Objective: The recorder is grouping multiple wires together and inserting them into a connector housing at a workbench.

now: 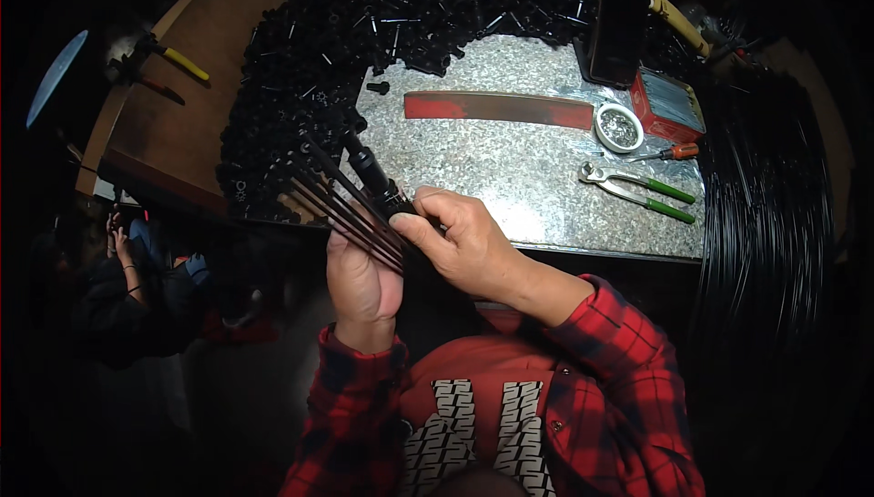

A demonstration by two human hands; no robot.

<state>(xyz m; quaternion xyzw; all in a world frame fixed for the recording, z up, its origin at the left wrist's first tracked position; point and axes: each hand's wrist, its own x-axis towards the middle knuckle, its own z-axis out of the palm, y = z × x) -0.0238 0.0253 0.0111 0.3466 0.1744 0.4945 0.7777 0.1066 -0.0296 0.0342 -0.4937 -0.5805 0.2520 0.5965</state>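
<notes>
Over the table's front edge I hold a bundle of thin black rods (342, 217) with a thick black tube (368, 169) beside them, much like a folded umbrella frame. My left hand (362, 280) is closed around the rods from below, its fingers mostly hidden behind them. My right hand (473, 240) pinches the lower part of the tube between thumb and bent fingers. The rods fan out toward the upper left, their ends close to a large pile of small black parts (300, 78). The lower end of the bundle fades into shadow against my body.
On the speckled tabletop (510, 174) lie a red-brown strip (496, 109), green-handled pincers (637, 191) and an orange-handled screwdriver (678, 152). A white bowl of small metal pieces (619, 127), a red box (667, 106) and a phone (619, 33) stand behind. Long black rods (765, 197) hang at right.
</notes>
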